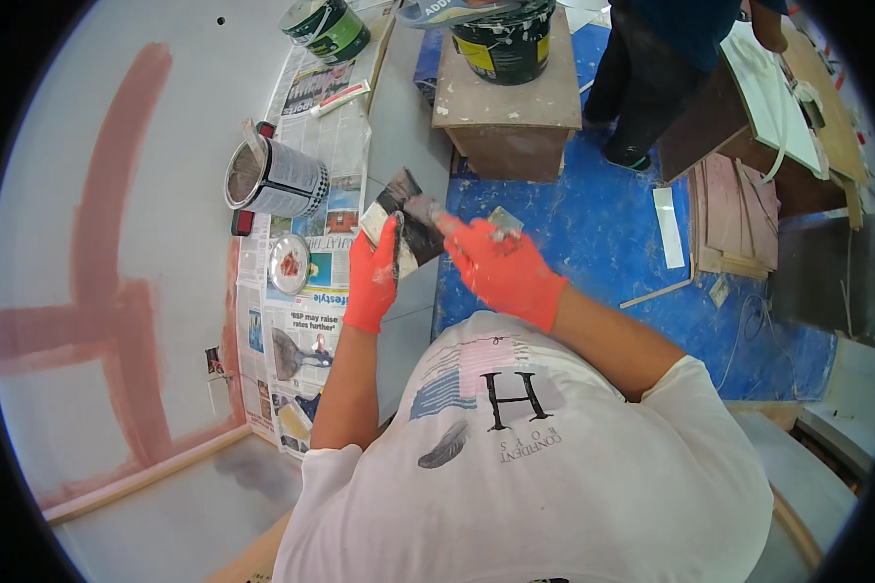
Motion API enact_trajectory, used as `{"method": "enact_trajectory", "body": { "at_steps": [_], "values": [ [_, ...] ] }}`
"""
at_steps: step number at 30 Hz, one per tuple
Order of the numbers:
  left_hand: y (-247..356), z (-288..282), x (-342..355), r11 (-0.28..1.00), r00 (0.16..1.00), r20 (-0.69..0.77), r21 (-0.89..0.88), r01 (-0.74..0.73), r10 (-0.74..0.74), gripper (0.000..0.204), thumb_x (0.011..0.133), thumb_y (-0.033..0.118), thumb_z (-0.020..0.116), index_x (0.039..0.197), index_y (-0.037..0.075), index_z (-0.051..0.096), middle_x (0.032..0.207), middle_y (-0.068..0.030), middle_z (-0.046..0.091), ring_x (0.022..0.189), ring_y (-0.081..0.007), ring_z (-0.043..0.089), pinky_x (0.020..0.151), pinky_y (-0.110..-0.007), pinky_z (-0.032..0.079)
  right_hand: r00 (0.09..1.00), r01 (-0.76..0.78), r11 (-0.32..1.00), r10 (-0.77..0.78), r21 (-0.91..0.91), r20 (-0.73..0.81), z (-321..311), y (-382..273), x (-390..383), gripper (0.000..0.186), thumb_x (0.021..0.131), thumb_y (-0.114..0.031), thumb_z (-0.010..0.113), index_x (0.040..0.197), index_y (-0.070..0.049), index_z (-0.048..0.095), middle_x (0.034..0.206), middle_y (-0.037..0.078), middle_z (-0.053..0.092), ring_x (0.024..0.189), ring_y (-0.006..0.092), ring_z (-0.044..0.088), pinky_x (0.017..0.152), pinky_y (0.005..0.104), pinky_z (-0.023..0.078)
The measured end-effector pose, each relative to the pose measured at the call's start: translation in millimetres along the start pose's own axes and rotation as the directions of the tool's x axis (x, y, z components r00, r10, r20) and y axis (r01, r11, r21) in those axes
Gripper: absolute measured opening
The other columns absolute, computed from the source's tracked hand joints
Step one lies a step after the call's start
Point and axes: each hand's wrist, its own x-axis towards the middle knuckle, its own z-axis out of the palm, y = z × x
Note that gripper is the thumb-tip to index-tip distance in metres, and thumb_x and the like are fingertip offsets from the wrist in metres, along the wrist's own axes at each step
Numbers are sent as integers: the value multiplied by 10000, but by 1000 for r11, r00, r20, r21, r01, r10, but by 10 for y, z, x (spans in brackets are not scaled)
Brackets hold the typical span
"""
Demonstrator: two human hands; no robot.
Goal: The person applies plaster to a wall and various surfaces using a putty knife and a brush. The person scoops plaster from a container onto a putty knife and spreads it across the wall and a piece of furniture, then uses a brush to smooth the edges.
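Note:
My left hand (369, 272), in an orange glove, grips a flat scraper (416, 241) with a dark, paste-smeared face and pale edge. My right hand (506, 272), also gloved, grips a grey-smeared putty knife (426, 209) whose blade lies over the left scraper; whether they touch is hard to tell. On newspaper (297, 398) to the left are a tin with a stick in it (292, 180), a round metal lid (289, 263) and a white tube (340, 98).
A wooden box (506, 146) ahead bears a green bucket (499, 58); another bucket (323, 29) is at upper left. A person in dark trousers (651, 78) stands upper right beside a desk (768, 107). Wood boards (734, 219) lie on a blue floor sheet (593, 253). A red-marked wall (117, 291) rises left.

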Motion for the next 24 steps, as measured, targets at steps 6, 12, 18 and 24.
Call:
{"method": "enact_trajectory", "body": {
  "at_steps": [6, 12, 18, 24],
  "values": [
    [-318, -224, -96, 923, 996, 54, 377, -81, 65, 331, 1001, 198, 579, 1241, -29, 597, 1079, -50, 670, 993, -94, 592, 858, -256, 475, 997, -48, 994, 42, 103, 58, 154, -139, 116, 528, 928, -99, 593, 1434, -163, 460, 866, 151, 632, 657, 292, 602, 605, 358, 492],
    [-395, -168, -190, 607, 848, 226, 613, -506, 478, 366, 1006, 209, 570, 1316, 16, 533, 1209, -90, 614, 1110, -164, 597, 926, -312, 485, 969, -130, 977, 161, 169, -189, 37, 302, 542, 492, 964, -172, 567, 1443, -156, 457, 799, 120, 608, 677, 281, 592, 594, 364, 450],
    [-421, -139, -34, 929, 929, -139, 196, -314, 343, 426, 1032, 271, 527, 1388, 50, 449, 1310, -82, 555, 1166, -182, 577, 974, -333, 485, 976, -200, 932, 161, 303, 149, 360, 103, -116, 414, 957, -187, 577, 1357, -100, 513, 786, 116, 611, 731, 296, 615, 629, 382, 452],
    [-297, -116, -174, 921, 908, -214, 236, -309, 360, 407, 1039, 271, 517, 1355, 19, 468, 1290, -87, 561, 1134, -149, 572, 950, -297, 479, 959, -180, 982, 162, 61, 234, 219, 47, 94, 377, 950, -163, 576, 1320, -104, 536, 808, 134, 616, 745, 319, 624, 658, 412, 486]
  ]
}}
